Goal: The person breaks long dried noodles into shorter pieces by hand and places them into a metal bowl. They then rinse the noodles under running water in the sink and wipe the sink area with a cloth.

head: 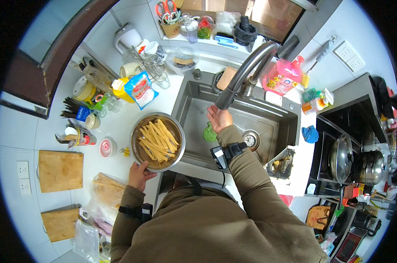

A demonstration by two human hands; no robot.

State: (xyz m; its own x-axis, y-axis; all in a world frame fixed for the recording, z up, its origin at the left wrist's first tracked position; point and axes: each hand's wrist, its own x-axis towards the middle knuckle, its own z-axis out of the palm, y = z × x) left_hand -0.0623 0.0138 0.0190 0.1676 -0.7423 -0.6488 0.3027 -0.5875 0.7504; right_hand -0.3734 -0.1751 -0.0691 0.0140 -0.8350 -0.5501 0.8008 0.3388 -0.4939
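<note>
My left hand [140,175] grips the near rim of a metal bowl [182,144], thumb at the rim and fingers beneath. Yellowish sticks, perhaps dried tofu skin [159,139], lie piled in the bowl, which is on the white counter left of the sink. Over the sink basin [198,105], my right hand [219,119] is palm up with the fingers apart, just under the spout head of the dark faucet [225,98]. Whether water runs onto it I cannot tell. A green cloth or sponge [210,133] lies in the basin beside my right wrist.
A corner strainer with food scraps [279,164] sits at the sink's right front. Right of the sink are a blue cloth [310,134] and a stove with a lidded pan [341,157]. A pink soap bottle [282,75] stands behind; a blue-and-white packet [142,90] stands behind the bowl.
</note>
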